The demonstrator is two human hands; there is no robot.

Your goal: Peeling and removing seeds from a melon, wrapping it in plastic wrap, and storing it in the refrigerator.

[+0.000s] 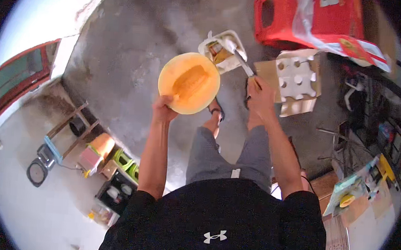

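Note:
My left hand [165, 108] grips the lower left edge of a halved melon [191, 83], held up with its cut face toward me. The flesh is orange, with a long darker hollow in the middle and a thin pale rim. In my right hand [261, 97] is a knife [243, 62], its blade slanting up and left, away from the melon. The blade tip lies over a small white bin [227, 67] on the floor, partly hidden behind the melon. Brownish and yellow scraps [221, 53] show inside it.
An open cardboard box [285, 107] with a white holed insert [297, 76] lies right of the bin. Beyond it stands a large red container [328, 20]. Wooden rails [77, 130] and green stools [123, 159] line the left wall; a cluttered table [351, 200] is at right.

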